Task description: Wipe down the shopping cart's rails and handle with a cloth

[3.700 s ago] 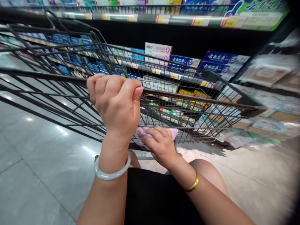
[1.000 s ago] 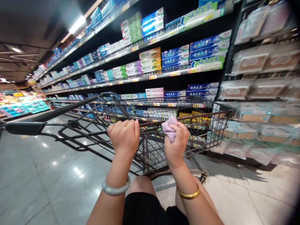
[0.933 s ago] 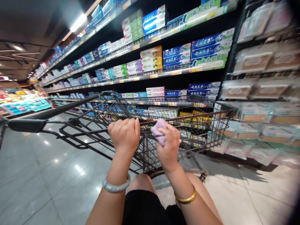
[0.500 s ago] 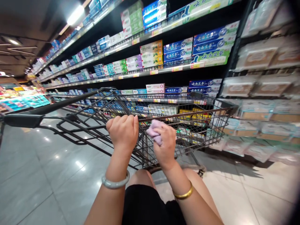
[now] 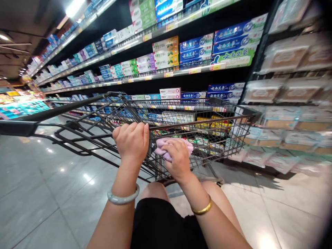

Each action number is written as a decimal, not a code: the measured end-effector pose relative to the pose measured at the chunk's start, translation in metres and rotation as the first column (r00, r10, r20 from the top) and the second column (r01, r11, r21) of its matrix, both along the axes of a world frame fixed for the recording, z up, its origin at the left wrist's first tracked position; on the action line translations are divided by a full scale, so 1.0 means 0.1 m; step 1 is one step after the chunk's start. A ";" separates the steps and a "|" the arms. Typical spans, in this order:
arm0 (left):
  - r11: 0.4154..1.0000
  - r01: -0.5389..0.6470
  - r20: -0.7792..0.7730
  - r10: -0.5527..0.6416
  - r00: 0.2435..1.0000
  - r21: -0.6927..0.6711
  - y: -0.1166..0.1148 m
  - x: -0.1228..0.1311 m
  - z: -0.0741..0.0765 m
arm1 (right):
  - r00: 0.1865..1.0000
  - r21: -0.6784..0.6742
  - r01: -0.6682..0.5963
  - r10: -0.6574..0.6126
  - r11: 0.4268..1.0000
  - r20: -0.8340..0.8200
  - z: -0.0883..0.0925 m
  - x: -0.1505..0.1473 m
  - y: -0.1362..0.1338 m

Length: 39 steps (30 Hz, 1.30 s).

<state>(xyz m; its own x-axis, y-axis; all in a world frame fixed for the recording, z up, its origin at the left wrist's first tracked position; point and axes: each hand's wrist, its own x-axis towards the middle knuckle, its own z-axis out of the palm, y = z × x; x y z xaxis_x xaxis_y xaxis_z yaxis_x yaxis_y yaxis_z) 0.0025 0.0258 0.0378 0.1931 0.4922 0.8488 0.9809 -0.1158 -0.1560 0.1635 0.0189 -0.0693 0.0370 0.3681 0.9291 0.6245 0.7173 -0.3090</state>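
Note:
Sideways before me stands a dark metal shopping cart [image 5: 220, 138], its handle at the far left. My left hand [image 5: 132, 141], with a pale bangle on the wrist, is wrapped round the cart's upper side rail. A crumpled light purple cloth [image 5: 162, 147] is in my right hand [image 5: 177, 157], which has a gold bangle on its wrist. The fingers press the cloth against the wire side of the cart, below the rail. Part of the cloth sticks out beyond the knuckles.
Behind the cart, long shelves [image 5: 145, 77] hold stacked toothpaste-like boxes. Packaged goods [image 5: 261, 91] hang at the right. My knees are close under the cart's near side, above a shiny tiled floor [image 5: 33, 207].
The cloth has spread wider under my right hand, which has moved slightly left. My left hand keeps its grip on the rail. The whole view has shifted a little.

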 end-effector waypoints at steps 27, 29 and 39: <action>1.000 -0.018 -0.022 0.018 1.000 0.020 0.02 0.00 -0.03 | 0.959 -0.361 0.051 0.055 0.931 0.279 0.08 0.23 -0.10; 1.000 -0.020 -0.022 0.020 1.000 0.023 0.02 0.01 -0.03 | 0.977 -0.287 -0.005 0.066 0.958 0.203 0.11 0.19 -0.13; 1.000 -0.011 -0.018 0.012 1.000 0.018 0.02 0.01 -0.04 | 0.944 -0.397 0.048 0.088 0.917 0.318 0.08 0.04 -0.16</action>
